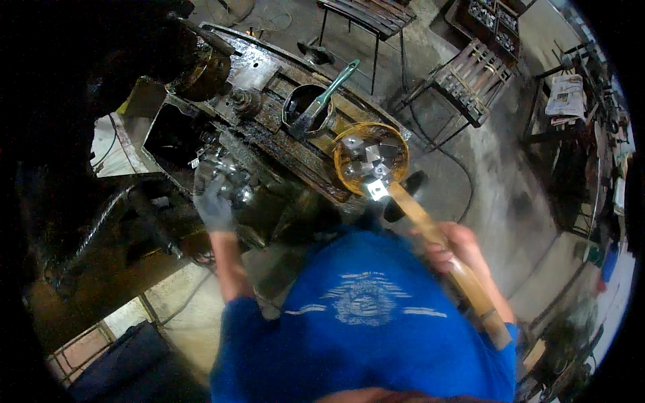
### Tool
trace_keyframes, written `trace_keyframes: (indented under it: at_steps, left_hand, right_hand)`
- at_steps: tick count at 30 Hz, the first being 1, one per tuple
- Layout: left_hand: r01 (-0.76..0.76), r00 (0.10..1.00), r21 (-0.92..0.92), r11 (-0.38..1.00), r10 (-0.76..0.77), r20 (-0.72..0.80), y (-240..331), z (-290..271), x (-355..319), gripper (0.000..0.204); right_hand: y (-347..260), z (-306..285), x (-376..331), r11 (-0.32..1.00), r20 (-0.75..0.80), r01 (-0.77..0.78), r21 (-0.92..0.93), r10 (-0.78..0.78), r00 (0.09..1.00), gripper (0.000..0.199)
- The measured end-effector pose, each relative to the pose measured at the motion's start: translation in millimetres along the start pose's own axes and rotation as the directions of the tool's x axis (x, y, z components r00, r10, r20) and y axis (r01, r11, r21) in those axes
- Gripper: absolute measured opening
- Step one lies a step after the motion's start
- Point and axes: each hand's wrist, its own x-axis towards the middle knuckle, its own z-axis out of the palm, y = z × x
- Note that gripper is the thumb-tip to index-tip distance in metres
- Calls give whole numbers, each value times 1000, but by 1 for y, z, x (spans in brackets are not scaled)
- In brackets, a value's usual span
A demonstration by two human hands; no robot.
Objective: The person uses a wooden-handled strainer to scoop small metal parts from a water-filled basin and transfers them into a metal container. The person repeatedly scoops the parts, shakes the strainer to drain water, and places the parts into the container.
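Oily lathe (pixel 269 134); long wooden stick (pixel 443 248) (metal-tipped).

We record one printed item only: a newspaper (pixel 566 96), lying spread on a dark metal rack (pixel 537 127) at the far right of the workshop, well apart from the oily machine bed. We note it as a rumpled rectangular sheet, white to pale grey with dense dark columns of print and small darker picture blocks. We find no packages, labels, signs or screens that can be made out elsewhere.
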Motion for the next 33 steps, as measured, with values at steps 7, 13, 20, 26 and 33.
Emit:
trace_keyframes:
  at_steps: [7,13,20,26,33]
  left_hand:
    - [-84,918,202,976,-3,396,24,107,-65,43]
    - [-522,554,262,812,90,827,-20,188,-56,36]
    - [-853,318,393,344,-255,913,-27,231,-58,28]
    - [-903,250,263,339,-81,965,-34,220,-50,25]
    - [-942,257,212,262,151,955,1,187,-76,26]
  right_hand:
    - [-4,8,-3,1000,81,-5,-16,6,997,44]
    - [-9,-4,4,999,199,-43,31,36,979,46]
    - [-13,-6,6,996,171,-56,62,45,984,44]
    - [-23,-1,8,985,222,-106,133,75,972,44]
    - [-37,8,4,987,161,-149,55,139,977,45]
